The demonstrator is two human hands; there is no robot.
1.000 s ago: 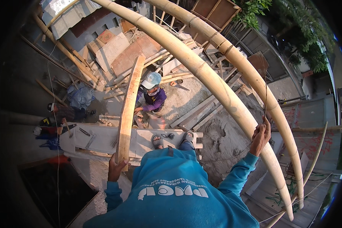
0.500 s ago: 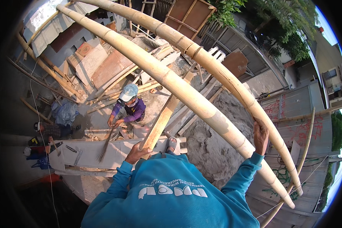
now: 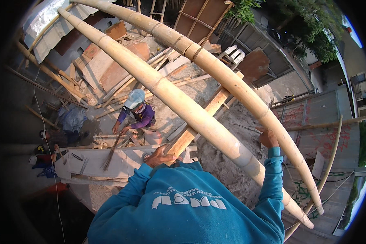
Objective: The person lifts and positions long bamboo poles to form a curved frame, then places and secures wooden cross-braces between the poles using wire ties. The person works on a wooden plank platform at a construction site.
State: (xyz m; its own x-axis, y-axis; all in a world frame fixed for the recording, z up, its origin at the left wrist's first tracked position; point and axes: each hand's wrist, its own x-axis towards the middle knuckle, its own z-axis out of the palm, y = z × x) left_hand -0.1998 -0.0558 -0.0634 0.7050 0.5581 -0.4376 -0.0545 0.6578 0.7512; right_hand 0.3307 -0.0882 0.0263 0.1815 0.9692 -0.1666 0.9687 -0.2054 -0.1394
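My left hand [image 3: 160, 157] is closed round the near end of a long wooden plank [image 3: 183, 142]. The plank slants away to the right, passing beneath the near bamboo pole [image 3: 166, 91] and reaching the far bamboo pole [image 3: 227, 83]. Between the two poles, right beside the far one, is my right hand [image 3: 268, 138]. One of its digits stretches out to the left, and it holds nothing I can see; its other fingers are partly hidden. My forearms are in blue sleeves.
Below, a person in purple sleeves [image 3: 140, 112] holds a bundle of thin rods [image 3: 113, 154]. Loose boards [image 3: 122, 69] lie behind them. A pale sheet-covered platform [image 3: 122, 162] lies at left, a grey sand heap [image 3: 219, 158] under the poles, and a metal wall [image 3: 333, 138] at right.
The plank has swung to the right, its far end now by the far pole. My left hand has shifted right; my right hand has moved left, one digit now stretched out.
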